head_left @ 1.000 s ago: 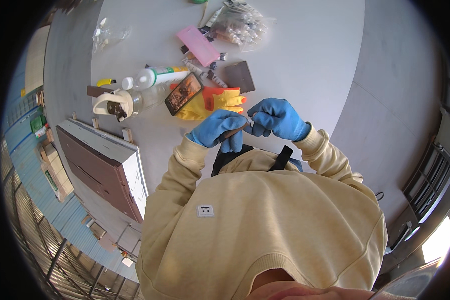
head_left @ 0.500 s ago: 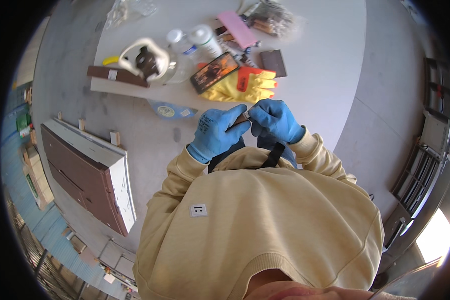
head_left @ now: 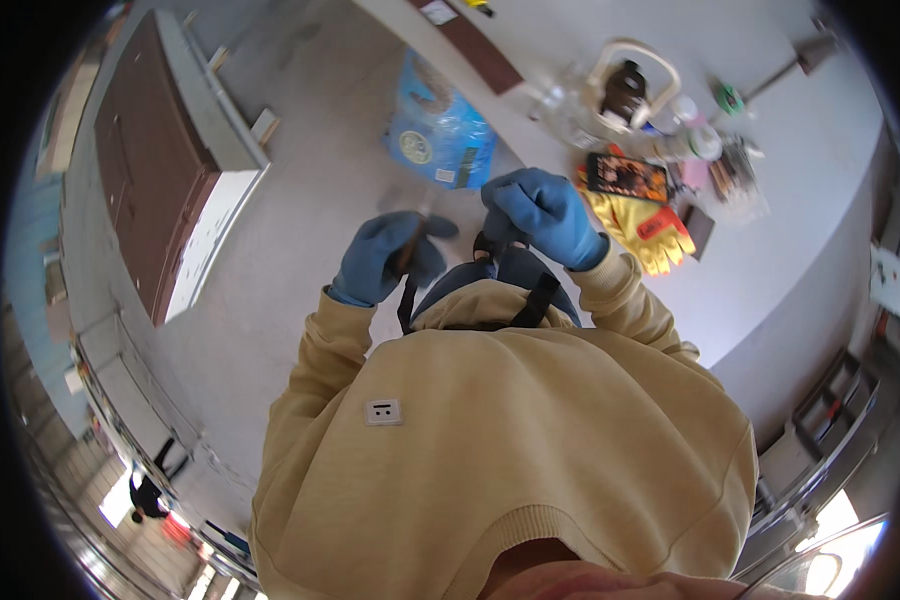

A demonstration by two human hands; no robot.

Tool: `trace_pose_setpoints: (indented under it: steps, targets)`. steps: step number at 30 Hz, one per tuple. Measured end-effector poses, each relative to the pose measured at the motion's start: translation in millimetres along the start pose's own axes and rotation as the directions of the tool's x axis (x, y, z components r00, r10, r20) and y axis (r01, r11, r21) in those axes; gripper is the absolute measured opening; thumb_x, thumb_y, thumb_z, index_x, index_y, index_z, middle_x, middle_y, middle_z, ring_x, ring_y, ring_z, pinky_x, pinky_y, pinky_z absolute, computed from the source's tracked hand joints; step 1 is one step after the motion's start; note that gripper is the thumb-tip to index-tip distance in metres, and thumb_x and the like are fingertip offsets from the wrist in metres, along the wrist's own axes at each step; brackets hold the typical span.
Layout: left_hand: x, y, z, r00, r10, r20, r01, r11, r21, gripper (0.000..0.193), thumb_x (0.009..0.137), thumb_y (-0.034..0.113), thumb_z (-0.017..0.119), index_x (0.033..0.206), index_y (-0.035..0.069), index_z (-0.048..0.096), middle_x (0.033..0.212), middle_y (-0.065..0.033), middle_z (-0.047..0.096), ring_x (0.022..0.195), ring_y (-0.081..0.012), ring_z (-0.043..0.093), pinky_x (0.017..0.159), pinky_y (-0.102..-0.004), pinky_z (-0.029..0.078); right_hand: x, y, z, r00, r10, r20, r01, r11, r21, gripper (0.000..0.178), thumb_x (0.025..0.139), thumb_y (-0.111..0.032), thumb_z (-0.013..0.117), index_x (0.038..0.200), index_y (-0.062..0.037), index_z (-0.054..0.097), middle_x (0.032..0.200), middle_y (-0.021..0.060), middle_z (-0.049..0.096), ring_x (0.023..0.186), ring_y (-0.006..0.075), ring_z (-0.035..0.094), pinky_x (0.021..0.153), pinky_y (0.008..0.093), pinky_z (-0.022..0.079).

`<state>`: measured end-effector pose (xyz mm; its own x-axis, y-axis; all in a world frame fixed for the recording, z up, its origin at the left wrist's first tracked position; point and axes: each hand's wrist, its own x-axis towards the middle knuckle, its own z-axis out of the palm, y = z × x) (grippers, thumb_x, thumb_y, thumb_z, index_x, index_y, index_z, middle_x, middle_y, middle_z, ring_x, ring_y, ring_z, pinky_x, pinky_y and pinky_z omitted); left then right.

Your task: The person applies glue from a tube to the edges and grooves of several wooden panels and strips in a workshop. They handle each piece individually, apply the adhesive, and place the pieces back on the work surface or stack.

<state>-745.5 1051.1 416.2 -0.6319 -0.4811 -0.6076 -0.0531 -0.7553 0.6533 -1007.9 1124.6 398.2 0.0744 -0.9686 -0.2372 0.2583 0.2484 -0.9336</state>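
Note:
My left hand [head_left: 378, 258], in a blue work glove, is closed around a slim brown object [head_left: 407, 252] with a pale tip; motion blur hides its exact kind. Off to its right and slightly higher is my right hand [head_left: 542, 215], also gloved in blue, its fingers curled together. Whatever it may hold is hidden. The two hands are apart, above my lap. Beyond them, beside the table edge, stands a blue plastic bag [head_left: 467, 140] with something brown in its top. Nearest to my right hand on the table are yellow and red gloves [head_left: 635, 225] with a phone [head_left: 625, 177] lying on them.
The pale table [head_left: 760, 260] extends to the right, bearing a white-topped bottle [head_left: 705, 142], a dark bottle [head_left: 625, 90] inside a cream handle, a green roll [head_left: 728, 97] and a brown strip [head_left: 475, 45]. Brown panels [head_left: 155, 160] are stacked at left. A person [head_left: 148, 495] is far off.
My hands have separated, the left carrying the brown object left. The view has turned left, so the table and its items now sit farther right and more of the blue bag shows.

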Motion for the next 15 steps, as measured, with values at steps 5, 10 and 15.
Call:
trace_pose_setpoints:
  steps: [5,10,15]
  targets:
    - [-5,13,-59,0.893,0.435,-0.118,-0.419,0.706,-0.571,0.059,0.109,0.049,0.039,0.138,0.002,0.062,0.151,-0.0241,0.052,0.14,-0.0359,0.049,0.117,-0.0508,0.038,102,-25,76,0.687,-0.642,0.34,0.661,0.357,-0.661,0.017,0.091,-0.026,0.071,0.082,-0.0111,0.069,0.066,0.0095,0.063,0.058,0.0306,0.059,0.058,0.0425,0.047]
    - [3,42,-119,0.706,0.681,-0.193,-0.7,0.63,-0.337,0.059,0.111,0.049,0.033,0.139,0.006,0.062,0.159,-0.0224,0.044,0.149,-0.0387,0.037,0.122,-0.0508,0.029,189,-20,169,0.756,-0.394,0.523,0.627,0.206,-0.752,0.027,0.09,-0.033,0.07,0.071,-0.0147,0.065,0.066,0.0072,0.064,0.061,0.0271,0.065,0.059,0.0417,0.049]
    - [-5,102,-219,0.709,0.641,-0.294,-0.639,0.41,-0.651,0.055,0.11,0.045,0.037,0.131,-0.003,0.054,0.148,-0.0229,0.055,0.135,-0.0334,0.054,0.115,-0.0453,0.042,295,-33,271,0.787,-0.19,0.587,0.616,0.179,-0.767,0.025,0.092,-0.034,0.066,0.078,-0.0137,0.069,0.072,0.0091,0.068,0.066,0.0303,0.068,0.064,0.0446,0.054]
